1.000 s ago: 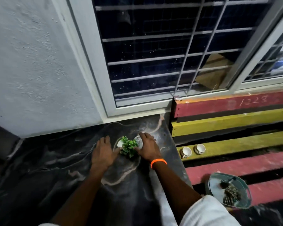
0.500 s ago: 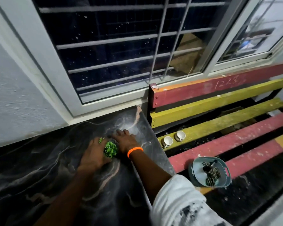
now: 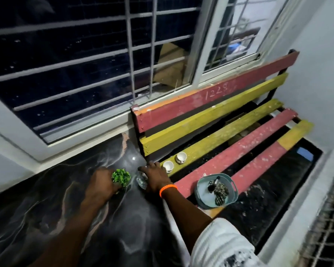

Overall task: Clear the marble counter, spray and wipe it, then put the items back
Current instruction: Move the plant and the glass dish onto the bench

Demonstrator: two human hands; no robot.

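My left hand (image 3: pixel 100 185) grips a small green potted plant (image 3: pixel 121 177) on the black marble counter (image 3: pixel 46 214) near its right edge. My right hand (image 3: pixel 154 178), with an orange band on the wrist, is closed over a small clear glass (image 3: pixel 141 181) at the counter's right edge, next to the bench. The plant's pot is hidden by my fingers.
A red and yellow slatted bench (image 3: pixel 229 135) stands right of the counter. Two small white cups (image 3: pixel 174 161) sit on its yellow slat. A grey-green tray (image 3: pixel 216 189) holding a striped cloth and a dark object rests on the red slats. A barred window (image 3: pixel 85 64) lies behind.
Both hands with the plant and the glass have shifted right toward the counter's edge and the bench. My head has turned right, showing more of the bench.
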